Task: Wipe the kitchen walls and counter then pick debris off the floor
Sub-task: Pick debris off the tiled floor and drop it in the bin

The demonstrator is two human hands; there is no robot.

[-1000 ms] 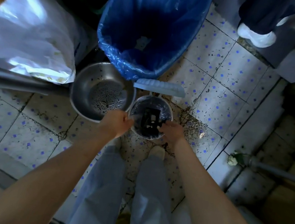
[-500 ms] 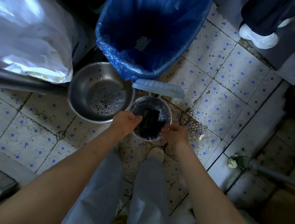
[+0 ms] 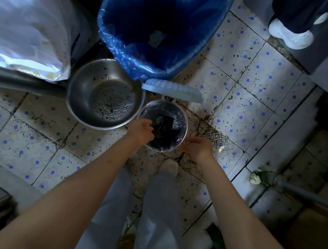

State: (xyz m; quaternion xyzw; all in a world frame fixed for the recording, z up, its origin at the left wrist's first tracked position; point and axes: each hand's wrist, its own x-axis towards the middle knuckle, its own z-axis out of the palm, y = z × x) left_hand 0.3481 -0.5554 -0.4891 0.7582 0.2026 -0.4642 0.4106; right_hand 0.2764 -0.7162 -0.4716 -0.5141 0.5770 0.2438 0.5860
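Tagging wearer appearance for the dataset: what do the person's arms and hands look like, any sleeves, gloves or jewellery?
Both forearms are bare up to the frame edge: no sleeves visible. The left hand and right hand wear no gloves; no watch, ring or bracelet shows. Below them, pale light trousers and a light shoe.

The floor [image 3: 253, 77] is white tile with small blue squares and many dark bits of dirt; a small lined bucket [image 3: 183, 118] stands on it right under the left hand [image 3: 140, 130] and right hand [image 3: 198, 149]; a metal strainer bowl [image 3: 102, 94] sits just left of the left hand; a big blue-bagged bin [image 3: 158, 30] stands beyond both hands; a drain grate [image 3: 215, 139] lies just past the right hand.
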